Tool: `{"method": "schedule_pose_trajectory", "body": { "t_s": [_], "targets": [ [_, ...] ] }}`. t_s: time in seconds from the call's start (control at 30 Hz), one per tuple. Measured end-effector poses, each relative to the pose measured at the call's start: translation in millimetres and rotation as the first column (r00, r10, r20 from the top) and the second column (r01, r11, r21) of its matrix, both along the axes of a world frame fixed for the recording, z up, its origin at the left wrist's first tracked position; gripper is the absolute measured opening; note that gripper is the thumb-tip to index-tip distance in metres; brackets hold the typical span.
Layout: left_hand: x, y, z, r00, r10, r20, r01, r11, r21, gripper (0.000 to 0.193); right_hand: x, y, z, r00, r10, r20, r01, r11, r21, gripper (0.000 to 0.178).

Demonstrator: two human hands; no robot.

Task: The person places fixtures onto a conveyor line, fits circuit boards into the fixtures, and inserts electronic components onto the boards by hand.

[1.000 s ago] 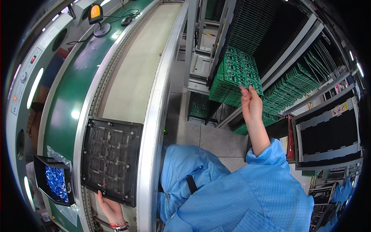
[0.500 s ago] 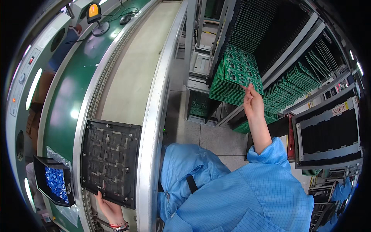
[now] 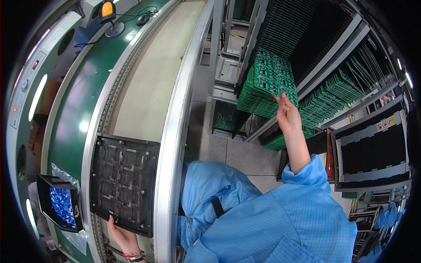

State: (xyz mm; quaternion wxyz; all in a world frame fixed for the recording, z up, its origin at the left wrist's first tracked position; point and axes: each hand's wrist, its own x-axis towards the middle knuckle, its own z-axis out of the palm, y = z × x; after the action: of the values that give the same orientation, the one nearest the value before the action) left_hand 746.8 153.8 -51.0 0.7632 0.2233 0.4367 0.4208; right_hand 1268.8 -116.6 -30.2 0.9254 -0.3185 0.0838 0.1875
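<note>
My left hand (image 3: 123, 239) holds the near edge of a black fixture tray (image 3: 123, 184), its thumb on top and its other fingers partly hidden beneath. The tray is patterned with cut-outs and small screws, and lies across the conveyor (image 3: 147, 83). Out to the right, my right hand (image 3: 288, 113) pinches the near edge of the uppermost green circuit board (image 3: 274, 72). That board sits at the top of several similar boards, slotted one above another in a black rack (image 3: 307, 48).
Left of the conveyor, a black bin (image 3: 44, 193) of small blue parts (image 3: 62, 206) stands on the green bench (image 3: 79, 127). A scanner on a stand (image 3: 106, 12) is farther off. More circuit boards (image 3: 335, 94) fill a second rack at right. A metal rail (image 3: 173, 144) borders the conveyor.
The view has shifted very slightly. Both hands keep their holds, and the right fingers have moved a little on the board's edge.
</note>
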Motion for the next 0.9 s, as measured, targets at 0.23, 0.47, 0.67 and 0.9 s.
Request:
{"method": "schedule_pose_trajectory", "body": {
  "t_s": [0.23, 0.47, 0.67, 0.9],
  "targets": [
    [-1, 4, -4, 1.000, -0.004, 0.004, 0.004, 1.000, -0.015, 0.047, -14, 4, 13, 0.997, 0.054, -0.063, -0.037, 0.969, 0.245, 0.054],
    [-5, 8, -7, 1.000, -0.027, 0.015, 0.027, 1.000, -0.001, 0.047, -59, 4, 6, 0.944, 0.298, -0.145, -0.160, 0.792, 0.589, 0.045],
    [-10, 9, -8, 0.996, 0.042, -0.075, -0.035, 0.996, 0.088, 0.045, -107, 23, -4, 0.899, 0.375, 0.225, -0.428, 0.859, 0.280, 0.033],
    [40, -27, 76, 0.578, 0.570, -0.583, 0.172, 0.614, 0.770, 0.065, -176, 84, 25, 0.651, 0.586, 0.483, -0.596, 0.788, -0.154, 0.033]
  ]
}}
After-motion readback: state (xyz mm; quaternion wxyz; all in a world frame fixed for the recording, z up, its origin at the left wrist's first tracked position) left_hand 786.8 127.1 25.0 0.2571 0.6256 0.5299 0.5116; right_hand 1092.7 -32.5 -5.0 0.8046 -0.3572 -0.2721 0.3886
